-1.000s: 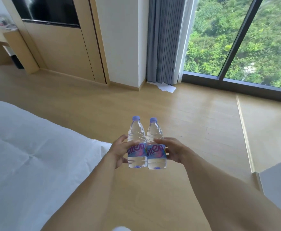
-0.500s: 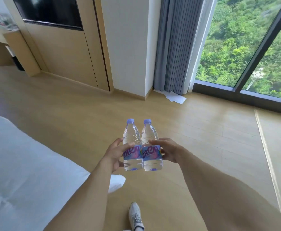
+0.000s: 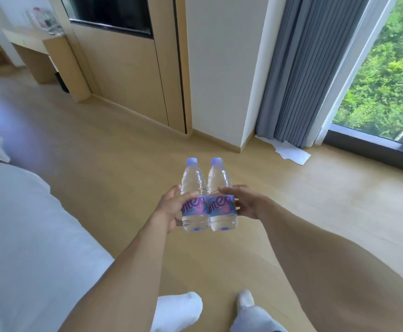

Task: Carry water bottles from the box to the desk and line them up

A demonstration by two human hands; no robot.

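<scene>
Two clear water bottles with lilac caps and blue-pink labels are held upright side by side over the wooden floor. My left hand [image 3: 171, 209] grips the left bottle [image 3: 194, 195] around its label. My right hand [image 3: 246, 202] grips the right bottle [image 3: 220, 195] the same way. The two bottles touch each other. The wooden desk [image 3: 26, 37] stands far off at the top left, with a few small items on it. No box is in view.
A white bed [image 3: 23, 236] fills the left side. A wood wall panel with a dark screen [image 3: 114, 13], a white pillar, a grey curtain [image 3: 298, 68] and a large window lie ahead. White paper [image 3: 291, 152] lies on the floor by the curtain. My feet show below.
The view has swung left and moved forward; the desk and wall panel are nearer, the window has slid right. Both hands keep the same hold on the bottles.
</scene>
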